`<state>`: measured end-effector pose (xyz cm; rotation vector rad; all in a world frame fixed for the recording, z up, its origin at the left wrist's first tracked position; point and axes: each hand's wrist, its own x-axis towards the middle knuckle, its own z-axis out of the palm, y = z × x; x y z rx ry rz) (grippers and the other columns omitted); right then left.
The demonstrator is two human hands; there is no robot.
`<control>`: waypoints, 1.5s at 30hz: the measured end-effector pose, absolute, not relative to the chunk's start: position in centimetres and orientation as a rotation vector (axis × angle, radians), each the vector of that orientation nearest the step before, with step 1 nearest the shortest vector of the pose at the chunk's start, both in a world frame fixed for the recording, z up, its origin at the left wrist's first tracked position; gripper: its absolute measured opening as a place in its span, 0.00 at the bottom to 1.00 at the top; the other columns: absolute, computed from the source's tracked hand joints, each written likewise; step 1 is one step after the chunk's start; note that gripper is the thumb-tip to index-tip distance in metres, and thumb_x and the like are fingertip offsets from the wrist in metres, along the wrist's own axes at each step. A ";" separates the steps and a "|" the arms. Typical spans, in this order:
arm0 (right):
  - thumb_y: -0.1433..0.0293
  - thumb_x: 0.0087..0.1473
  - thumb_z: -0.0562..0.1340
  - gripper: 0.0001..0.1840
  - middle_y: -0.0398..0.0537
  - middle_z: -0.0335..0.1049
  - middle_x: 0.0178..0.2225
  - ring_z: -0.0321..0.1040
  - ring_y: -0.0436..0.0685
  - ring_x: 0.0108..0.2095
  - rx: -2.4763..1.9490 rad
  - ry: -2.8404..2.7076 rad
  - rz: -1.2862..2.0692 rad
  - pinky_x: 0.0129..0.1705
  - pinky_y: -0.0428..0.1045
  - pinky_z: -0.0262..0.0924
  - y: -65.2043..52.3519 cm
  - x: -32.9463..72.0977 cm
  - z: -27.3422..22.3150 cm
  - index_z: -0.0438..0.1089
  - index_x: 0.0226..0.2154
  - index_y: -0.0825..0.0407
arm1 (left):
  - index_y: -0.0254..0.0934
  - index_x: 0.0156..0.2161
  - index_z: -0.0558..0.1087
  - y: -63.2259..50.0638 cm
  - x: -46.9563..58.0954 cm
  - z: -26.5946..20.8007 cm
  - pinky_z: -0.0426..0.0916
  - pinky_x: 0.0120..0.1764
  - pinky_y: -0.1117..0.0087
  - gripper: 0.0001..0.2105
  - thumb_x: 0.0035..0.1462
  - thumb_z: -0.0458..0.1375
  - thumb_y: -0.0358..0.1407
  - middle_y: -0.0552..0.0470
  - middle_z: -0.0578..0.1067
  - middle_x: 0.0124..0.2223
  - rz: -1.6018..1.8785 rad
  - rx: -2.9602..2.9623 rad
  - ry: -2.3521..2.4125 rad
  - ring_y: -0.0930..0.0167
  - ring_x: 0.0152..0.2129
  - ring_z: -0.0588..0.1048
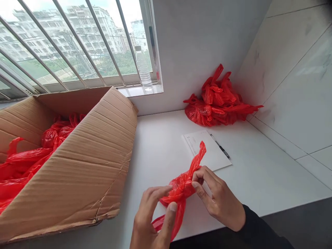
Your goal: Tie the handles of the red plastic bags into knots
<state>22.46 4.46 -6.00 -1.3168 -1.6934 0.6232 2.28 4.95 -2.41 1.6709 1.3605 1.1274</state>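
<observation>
Between the hands, knotted red plastic bag (176, 182); right hand (216, 195) pinches plastic by the knot (183, 188), left hand (143, 221) spread; best work gently, thin plastic likely tears.

Carton (88, 162) L, bag (178, 186) ctr on tbl (261, 169), notebk (216, 157) + pen (220, 147) behind, bag pile (218, 102) rear R

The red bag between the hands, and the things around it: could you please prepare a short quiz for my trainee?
1. True or false: the clear bottle stands on the windowsill.
2. Where does the black pen lie? (a) in the cardboard box (b) along an edge of the paper pad (c) on the windowsill
3. Which hand's thumb and forefinger pinch the red bag?
Key: 1. True. 2. b. 3. The right hand.
</observation>
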 end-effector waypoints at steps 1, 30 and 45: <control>0.69 0.66 0.52 0.05 0.45 0.63 0.35 0.63 0.54 0.33 -1.323 -1.690 0.633 0.37 0.52 0.61 4.3 22.3 -5.9 0.61 0.37 0.48 | 0.43 0.44 0.78 5.2 2.9 -2.9 0.67 0.44 0.66 0.11 0.60 0.59 0.43 0.47 0.76 0.43 1.044 1.709 1.331 0.63 0.40 0.73; 0.60 0.64 0.57 0.07 0.42 0.67 0.33 0.63 0.56 0.33 -1.593 -1.468 0.637 0.37 0.53 0.62 3.6 23.4 -5.6 0.66 0.41 0.43 | 0.43 0.49 0.75 6.3 -0.5 -4.8 0.69 0.44 0.68 0.16 0.60 0.59 0.47 0.48 0.76 0.49 0.928 1.585 1.447 0.64 0.41 0.75; 0.59 0.65 0.54 0.10 0.43 0.69 0.33 0.66 0.56 0.36 -1.588 -1.299 0.756 0.40 0.52 0.63 2.5 23.5 -5.5 0.66 0.39 0.44 | 0.42 0.43 0.73 5.8 1.0 -3.4 0.68 0.38 0.70 0.13 0.60 0.58 0.48 0.51 0.76 0.40 1.014 1.648 1.599 0.65 0.36 0.74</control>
